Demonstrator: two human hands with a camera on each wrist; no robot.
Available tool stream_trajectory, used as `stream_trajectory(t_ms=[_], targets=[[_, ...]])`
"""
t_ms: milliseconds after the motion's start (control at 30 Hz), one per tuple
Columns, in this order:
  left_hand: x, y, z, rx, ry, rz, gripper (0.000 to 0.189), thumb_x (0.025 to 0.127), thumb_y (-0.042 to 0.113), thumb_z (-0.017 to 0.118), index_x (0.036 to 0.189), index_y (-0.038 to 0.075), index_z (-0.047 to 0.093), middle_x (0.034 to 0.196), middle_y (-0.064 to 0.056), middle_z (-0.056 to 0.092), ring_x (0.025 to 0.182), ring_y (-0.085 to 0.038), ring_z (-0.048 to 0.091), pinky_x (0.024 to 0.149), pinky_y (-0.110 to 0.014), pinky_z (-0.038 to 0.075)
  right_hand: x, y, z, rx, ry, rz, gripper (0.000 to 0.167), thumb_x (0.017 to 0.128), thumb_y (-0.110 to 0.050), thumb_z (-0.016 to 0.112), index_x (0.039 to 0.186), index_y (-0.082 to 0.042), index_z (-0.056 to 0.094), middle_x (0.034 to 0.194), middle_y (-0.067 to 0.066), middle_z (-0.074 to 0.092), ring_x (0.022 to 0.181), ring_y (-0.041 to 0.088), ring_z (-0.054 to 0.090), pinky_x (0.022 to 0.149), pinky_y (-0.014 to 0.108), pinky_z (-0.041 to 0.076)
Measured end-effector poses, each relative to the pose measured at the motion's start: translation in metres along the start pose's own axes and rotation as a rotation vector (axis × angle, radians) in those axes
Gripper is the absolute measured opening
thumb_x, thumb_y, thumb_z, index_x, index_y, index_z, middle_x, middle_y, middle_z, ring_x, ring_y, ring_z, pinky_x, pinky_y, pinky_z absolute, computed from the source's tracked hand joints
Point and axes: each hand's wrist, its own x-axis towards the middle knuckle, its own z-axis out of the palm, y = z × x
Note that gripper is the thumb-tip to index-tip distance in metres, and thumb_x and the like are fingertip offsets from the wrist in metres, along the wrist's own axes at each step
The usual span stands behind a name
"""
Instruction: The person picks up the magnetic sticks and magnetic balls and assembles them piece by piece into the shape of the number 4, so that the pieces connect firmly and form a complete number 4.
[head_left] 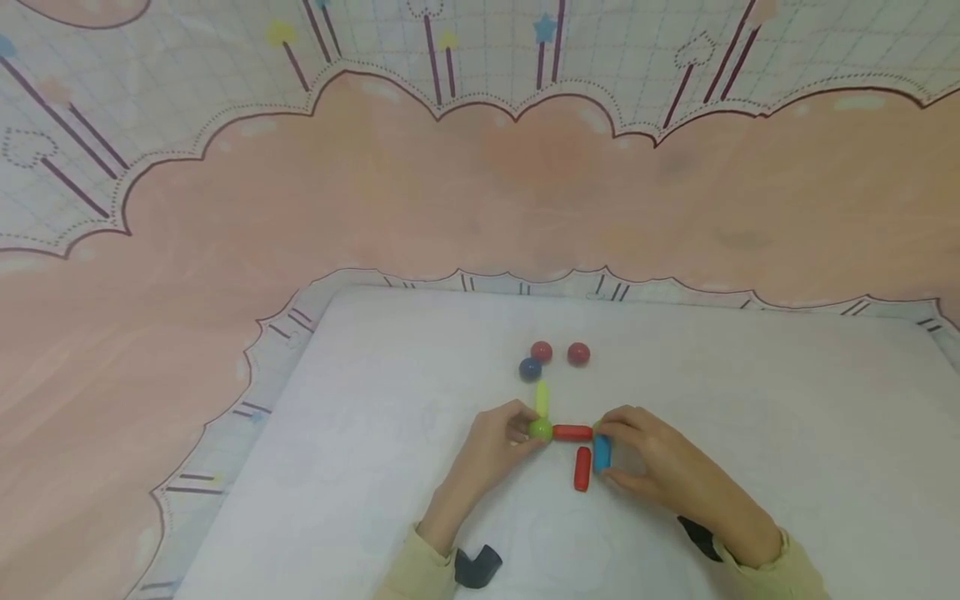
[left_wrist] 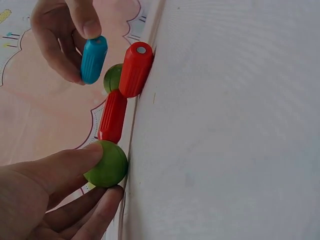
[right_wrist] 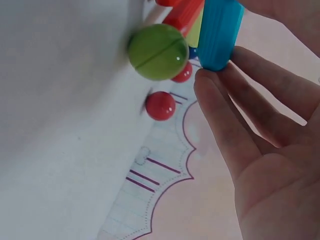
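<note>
My left hand [head_left: 491,446] pinches a green ball [head_left: 541,429] between thumb and fingers, close over the white surface. A red magnetic rod [head_left: 573,432] runs from this ball toward a second green ball [right_wrist: 159,52], mostly hidden by the right fingers in the head view. From the held ball a yellow-green rod [head_left: 542,398] points away from me. With thumb and fingertips, my right hand [head_left: 656,458] holds a blue magnetic rod [head_left: 602,454] by its two ends, beside the second ball. A loose red rod [head_left: 582,469] lies just left of the blue one.
Beyond the yellow-green rod sit a blue ball [head_left: 530,369] and two red balls, one [head_left: 542,352] close by it and one [head_left: 578,354] to the right. A dark piece [head_left: 477,567] shows at the left sleeve. Patterned cloth [head_left: 480,200] lies past the white tabletop [head_left: 360,400].
</note>
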Motion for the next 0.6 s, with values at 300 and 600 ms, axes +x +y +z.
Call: stream_trajectory(t_ms=[300,600], targets=[[-0.001,0.0,-0.001,0.006,0.001,-0.008,0.028,0.086,0.021,0.077,0.112,0.015,0.068,0.106,0.002,0.072,0.088,-0.008,0.068,0.078,-0.021,0.055,0.009,0.003,-0.005,-0.035,0.087,-0.079,0.051,0.069,-0.013,0.091,0.113,-0.001,0.069,0.117,0.007,0.062,0.105,0.021,0.063,0.09,0.036,0.056],[0.0,0.001,0.001,-0.002,-0.005,-0.007,0.029,0.085,0.019,0.078,0.112,0.015,0.068,0.106,0.002,0.072,0.087,-0.007,0.067,0.077,-0.019,0.055,0.015,0.007,-0.007,-0.057,0.093,-0.082,0.054,0.068,-0.011,0.091,0.116,0.001,0.068,0.119,0.011,0.061,0.109,0.026,0.062,0.09,0.038,0.056]])
